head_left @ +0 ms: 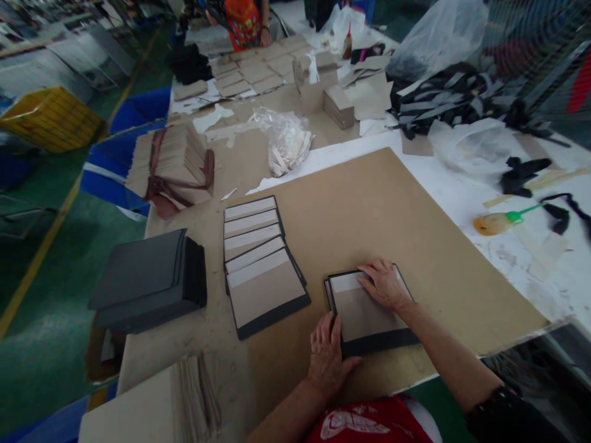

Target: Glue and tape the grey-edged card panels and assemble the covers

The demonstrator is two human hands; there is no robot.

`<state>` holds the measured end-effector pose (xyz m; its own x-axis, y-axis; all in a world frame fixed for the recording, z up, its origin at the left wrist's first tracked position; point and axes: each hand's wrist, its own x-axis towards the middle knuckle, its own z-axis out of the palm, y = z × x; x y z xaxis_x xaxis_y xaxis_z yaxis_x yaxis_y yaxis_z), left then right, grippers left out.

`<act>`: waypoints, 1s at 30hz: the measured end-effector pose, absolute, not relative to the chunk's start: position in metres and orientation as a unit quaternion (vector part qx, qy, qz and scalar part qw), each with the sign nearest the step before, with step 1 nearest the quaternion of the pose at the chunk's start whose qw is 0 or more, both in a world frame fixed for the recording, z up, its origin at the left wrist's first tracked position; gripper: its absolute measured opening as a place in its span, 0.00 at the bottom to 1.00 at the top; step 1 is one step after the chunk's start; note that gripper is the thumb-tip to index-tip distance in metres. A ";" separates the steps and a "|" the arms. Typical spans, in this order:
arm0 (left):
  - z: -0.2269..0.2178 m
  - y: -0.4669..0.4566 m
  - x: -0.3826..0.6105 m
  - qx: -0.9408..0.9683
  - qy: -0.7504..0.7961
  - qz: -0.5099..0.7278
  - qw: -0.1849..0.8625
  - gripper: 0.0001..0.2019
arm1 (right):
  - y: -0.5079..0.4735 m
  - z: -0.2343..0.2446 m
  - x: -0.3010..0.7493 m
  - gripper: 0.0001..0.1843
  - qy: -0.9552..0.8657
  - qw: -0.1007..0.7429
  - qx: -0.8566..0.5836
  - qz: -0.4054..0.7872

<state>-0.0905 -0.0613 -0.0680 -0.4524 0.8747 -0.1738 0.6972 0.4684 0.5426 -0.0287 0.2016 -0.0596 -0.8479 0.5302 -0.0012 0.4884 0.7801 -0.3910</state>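
Note:
Directly in front of me lies a small pile of black-edged panels (364,317), each with a beige board and a white strip along its far side. My right hand (385,284) rests on the top panel near its far right corner, fingers bent slightly and laid on the surface. Along the left edge of the pile is my left hand (325,357), its fingertips touching that edge and its thumb spread away toward the near edge. Neither hand grips anything. To the left, several similar panels (268,289) overlap in a fanned row.
A thick stack of black sheets (143,264) stands at the left, with beige boards (138,406) nearer me. Behind are a tied board bundle (173,160) and a plastic bag (289,144). A glue bottle (494,223) lies right. Another person (244,24) stands across the table.

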 end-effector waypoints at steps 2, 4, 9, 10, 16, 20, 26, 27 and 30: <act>-0.070 -0.062 -0.091 0.479 0.824 0.202 0.226 0.48 | 0.199 -0.062 -0.027 0.19 -0.943 0.057 -0.266 0.192; -0.072 -0.062 -0.091 0.478 0.823 0.201 0.231 0.50 | 0.198 -0.064 -0.027 0.18 -0.944 0.060 -0.256 0.197; -0.073 -0.065 -0.091 0.481 0.822 0.206 0.225 0.53 | 0.196 -0.068 -0.030 0.18 -0.952 0.060 -0.230 0.193; -0.072 -0.066 -0.091 0.487 0.819 0.207 0.222 0.53 | 0.195 -0.069 -0.031 0.18 -0.953 0.060 -0.222 0.196; -0.067 -0.069 -0.090 0.498 0.811 0.176 0.249 0.55 | 0.192 -0.083 -0.031 0.18 -0.963 0.075 -0.187 0.179; -0.067 -0.069 -0.091 0.491 0.805 0.193 0.271 0.58 | 0.192 -0.088 -0.030 0.18 -0.959 0.110 -0.190 0.177; -0.049 -0.101 -0.137 0.421 0.852 0.269 0.157 0.48 | 0.147 -0.056 -0.087 0.17 -0.914 0.162 -0.211 0.307; -0.047 -0.111 -0.153 0.353 0.889 0.271 0.106 0.42 | 0.135 -0.052 -0.102 0.17 -0.899 0.152 -0.215 0.349; -0.052 -0.141 -0.203 0.192 0.948 0.254 0.009 0.33 | 0.095 -0.047 -0.139 0.20 -0.871 0.093 -0.242 0.416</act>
